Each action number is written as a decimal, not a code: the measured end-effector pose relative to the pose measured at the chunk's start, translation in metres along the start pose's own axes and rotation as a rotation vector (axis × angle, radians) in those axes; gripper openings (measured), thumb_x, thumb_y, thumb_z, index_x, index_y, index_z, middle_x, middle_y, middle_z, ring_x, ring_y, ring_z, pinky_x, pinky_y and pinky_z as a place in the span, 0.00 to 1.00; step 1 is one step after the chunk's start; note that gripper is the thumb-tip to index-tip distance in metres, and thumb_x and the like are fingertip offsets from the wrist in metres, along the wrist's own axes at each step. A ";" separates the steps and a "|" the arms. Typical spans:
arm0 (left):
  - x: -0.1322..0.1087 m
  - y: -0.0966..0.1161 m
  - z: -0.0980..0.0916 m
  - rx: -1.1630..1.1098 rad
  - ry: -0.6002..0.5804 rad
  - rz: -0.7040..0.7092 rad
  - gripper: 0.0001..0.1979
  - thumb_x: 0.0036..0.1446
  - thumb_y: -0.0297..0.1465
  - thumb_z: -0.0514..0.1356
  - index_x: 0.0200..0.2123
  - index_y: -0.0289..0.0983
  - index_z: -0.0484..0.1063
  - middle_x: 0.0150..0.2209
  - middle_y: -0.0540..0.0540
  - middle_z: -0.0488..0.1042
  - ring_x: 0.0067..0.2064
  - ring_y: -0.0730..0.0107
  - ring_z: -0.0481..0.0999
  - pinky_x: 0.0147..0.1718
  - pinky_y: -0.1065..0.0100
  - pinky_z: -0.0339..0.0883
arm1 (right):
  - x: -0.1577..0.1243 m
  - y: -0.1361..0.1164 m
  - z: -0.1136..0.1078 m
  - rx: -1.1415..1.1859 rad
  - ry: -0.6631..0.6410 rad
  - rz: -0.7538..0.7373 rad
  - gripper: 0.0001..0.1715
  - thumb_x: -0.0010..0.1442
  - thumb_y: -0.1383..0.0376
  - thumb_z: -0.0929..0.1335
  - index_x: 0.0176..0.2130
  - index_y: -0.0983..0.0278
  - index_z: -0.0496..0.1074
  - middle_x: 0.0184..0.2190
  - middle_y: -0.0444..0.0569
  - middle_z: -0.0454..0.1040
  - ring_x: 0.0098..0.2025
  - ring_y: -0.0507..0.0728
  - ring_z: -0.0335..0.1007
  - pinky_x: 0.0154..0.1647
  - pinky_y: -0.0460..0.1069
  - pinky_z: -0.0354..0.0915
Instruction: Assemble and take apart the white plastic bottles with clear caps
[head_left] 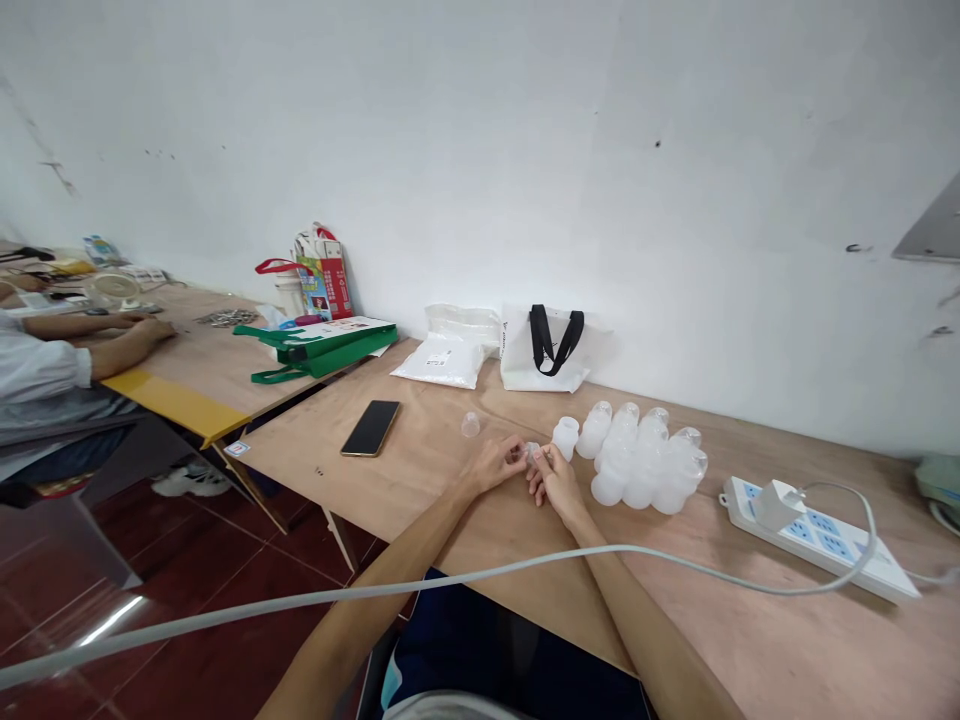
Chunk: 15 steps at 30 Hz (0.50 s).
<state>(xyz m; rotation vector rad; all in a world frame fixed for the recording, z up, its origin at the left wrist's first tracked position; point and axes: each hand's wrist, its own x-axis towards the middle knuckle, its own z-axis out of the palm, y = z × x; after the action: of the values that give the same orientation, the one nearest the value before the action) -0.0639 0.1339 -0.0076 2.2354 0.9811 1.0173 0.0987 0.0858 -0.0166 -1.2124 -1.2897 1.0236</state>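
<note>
My left hand (495, 465) and my right hand (555, 485) meet above a plywood table (420, 510), their fingertips pinching a small translucent plastic piece (532, 452). My fingers hide most of it. Just beyond my right hand stands a frosted plastic bottle (565, 438), close to a packed cluster of several similar bottles (641, 462). A small clear plastic cup (470, 425) lies farther left, apart from my left hand.
A black smartphone (370, 428) lies left of my hands. White bags (446, 350) lean on the wall. A power strip (817, 540) sits right, and a white cable (450, 580) crosses my forearms. A co-worker's hands (146, 335) rest on an adjoining table (210, 350).
</note>
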 end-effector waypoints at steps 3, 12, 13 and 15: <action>0.000 0.001 0.001 0.036 0.047 -0.005 0.07 0.62 0.34 0.59 0.33 0.38 0.71 0.28 0.53 0.73 0.28 0.75 0.70 0.29 0.73 0.63 | 0.001 0.002 0.000 -0.020 0.050 0.006 0.24 0.61 0.42 0.64 0.34 0.59 0.61 0.20 0.39 0.71 0.14 0.50 0.66 0.08 0.42 0.57; 0.004 0.000 -0.009 0.097 0.156 -0.003 0.09 0.56 0.33 0.61 0.30 0.39 0.62 0.29 0.52 0.67 0.31 0.71 0.66 0.33 0.68 0.61 | 0.003 0.000 -0.006 -0.217 -0.070 -0.038 0.25 0.64 0.42 0.61 0.31 0.59 0.63 0.23 0.43 0.75 0.14 0.50 0.63 0.12 0.43 0.53; 0.004 0.000 -0.010 0.109 0.151 -0.004 0.10 0.55 0.32 0.61 0.29 0.39 0.61 0.29 0.52 0.66 0.31 0.71 0.65 0.33 0.68 0.60 | 0.003 -0.002 -0.008 -0.318 -0.068 -0.073 0.23 0.65 0.45 0.60 0.30 0.59 0.63 0.22 0.43 0.75 0.16 0.50 0.64 0.14 0.44 0.55; 0.004 0.000 -0.010 0.110 0.138 -0.029 0.11 0.55 0.32 0.61 0.28 0.40 0.59 0.28 0.53 0.65 0.31 0.71 0.65 0.33 0.68 0.60 | 0.003 -0.005 -0.013 -0.486 -0.050 -0.135 0.22 0.67 0.51 0.60 0.27 0.59 0.64 0.21 0.43 0.74 0.19 0.52 0.66 0.22 0.46 0.59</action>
<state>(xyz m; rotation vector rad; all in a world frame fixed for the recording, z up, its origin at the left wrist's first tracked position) -0.0699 0.1389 0.0001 2.2561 1.1504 1.1423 0.1111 0.0875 -0.0101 -1.4396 -1.6977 0.6623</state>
